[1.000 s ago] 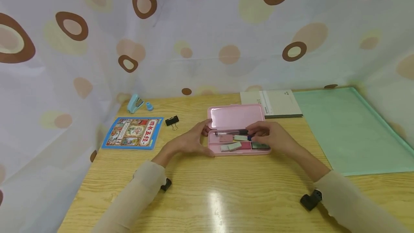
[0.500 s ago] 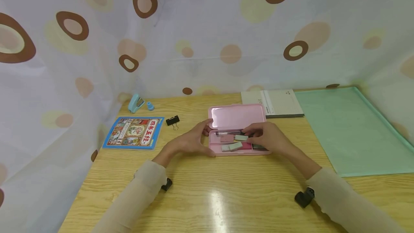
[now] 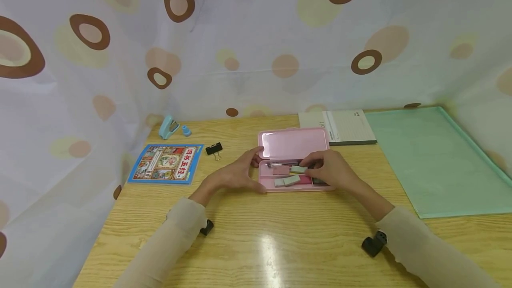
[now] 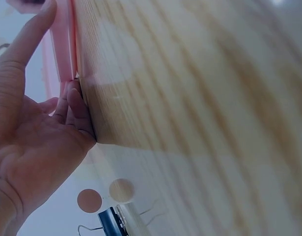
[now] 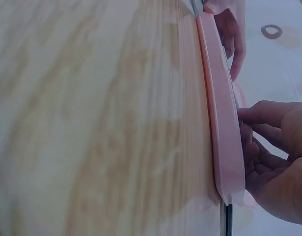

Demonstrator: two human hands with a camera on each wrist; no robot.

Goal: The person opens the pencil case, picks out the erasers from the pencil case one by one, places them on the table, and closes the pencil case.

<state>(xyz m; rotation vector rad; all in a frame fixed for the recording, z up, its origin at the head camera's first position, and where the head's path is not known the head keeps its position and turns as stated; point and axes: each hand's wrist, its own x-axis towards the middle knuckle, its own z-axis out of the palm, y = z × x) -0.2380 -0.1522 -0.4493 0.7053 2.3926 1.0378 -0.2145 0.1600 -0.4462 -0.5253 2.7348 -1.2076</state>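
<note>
A pink pencil case [image 3: 264,182] lies on the table with its lid [image 3: 294,142] folded back. Its left end is in the grip of my left hand [image 3: 236,174], thumb at the near corner, fingers at the hinge side. My right hand [image 3: 334,170] reaches into the right part of the case with bent fingers; what lies between its fingertips is hidden. Inside are a clear pen [image 3: 276,164], a pink eraser [image 3: 281,170], a pale eraser [image 3: 298,170] beside the right thumb, and another pale eraser [image 3: 292,180] in the front compartment. A dark item [image 3: 318,181] is partly covered.
Left on the table are a blue-bordered picture book [image 3: 166,164], a black binder clip [image 3: 214,148], a light-blue stapler [image 3: 168,127] and a small blue piece [image 3: 186,130]. A notebook [image 3: 348,126] lies behind the case; a green mat [image 3: 440,163] covers the right side.
My right hand has shifted slightly left inside the case, and the blue item seen there earlier is now covered by the fingers. The left hand stays in place.
</note>
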